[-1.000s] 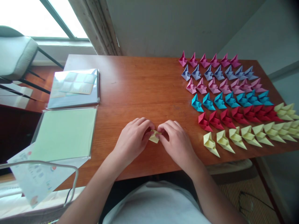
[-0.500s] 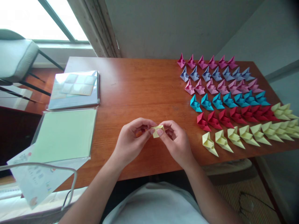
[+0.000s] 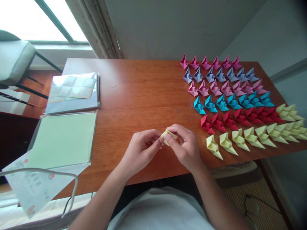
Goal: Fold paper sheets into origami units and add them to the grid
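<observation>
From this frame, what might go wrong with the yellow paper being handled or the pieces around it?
The small yellow paper is gripped by the right hand, with the left hand at its edge; it might slip or crease crookedly.

The leftmost front yellow piece sits beside the right hand, so a sideways swing might knock it.

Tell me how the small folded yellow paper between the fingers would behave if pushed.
The folded yellow paper is probably very light, being tiny beside the left hand and right hand. Its folds likely make it stiffer than an unfolded sheet, though squeezing might crease it. Its angular shape suggests sliding rather than rolling.
</observation>
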`<action>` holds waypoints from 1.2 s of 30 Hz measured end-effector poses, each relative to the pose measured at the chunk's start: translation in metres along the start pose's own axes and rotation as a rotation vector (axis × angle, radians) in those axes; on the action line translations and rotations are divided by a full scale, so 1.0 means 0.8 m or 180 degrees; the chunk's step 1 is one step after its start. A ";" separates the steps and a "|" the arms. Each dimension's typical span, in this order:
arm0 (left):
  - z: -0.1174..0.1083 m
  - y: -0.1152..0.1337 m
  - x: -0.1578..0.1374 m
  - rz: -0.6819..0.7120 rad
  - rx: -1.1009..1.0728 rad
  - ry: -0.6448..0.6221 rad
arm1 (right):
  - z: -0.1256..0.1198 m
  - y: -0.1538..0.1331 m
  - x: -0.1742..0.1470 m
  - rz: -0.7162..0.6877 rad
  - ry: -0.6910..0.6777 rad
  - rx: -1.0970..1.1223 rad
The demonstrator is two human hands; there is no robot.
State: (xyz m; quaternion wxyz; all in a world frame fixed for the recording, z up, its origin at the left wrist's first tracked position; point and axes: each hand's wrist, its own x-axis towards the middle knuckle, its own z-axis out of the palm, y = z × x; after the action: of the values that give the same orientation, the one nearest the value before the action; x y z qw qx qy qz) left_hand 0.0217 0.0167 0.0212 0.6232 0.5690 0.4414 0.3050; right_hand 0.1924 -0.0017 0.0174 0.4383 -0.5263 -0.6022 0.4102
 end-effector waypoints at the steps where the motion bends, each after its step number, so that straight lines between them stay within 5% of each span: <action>1: -0.001 0.001 -0.001 -0.0008 0.0059 -0.0019 | -0.001 0.000 0.000 0.0018 -0.0039 0.0001; 22: -0.002 0.004 -0.002 -0.0127 -0.0185 -0.0091 | 0.005 0.006 0.002 0.0198 0.0064 0.0266; 30: 0.000 -0.003 -0.003 -0.0182 -0.0263 0.0199 | 0.002 0.004 0.007 0.0527 -0.0280 0.0760; 36: 0.000 -0.004 -0.004 -0.0158 -0.0231 0.0162 | 0.004 0.002 0.006 0.0179 -0.0196 0.0006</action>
State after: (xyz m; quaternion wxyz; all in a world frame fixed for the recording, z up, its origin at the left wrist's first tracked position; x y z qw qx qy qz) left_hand 0.0200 0.0134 0.0190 0.6394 0.5270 0.4597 0.3196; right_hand 0.1899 0.0028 0.0151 0.4084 -0.5296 -0.6000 0.4389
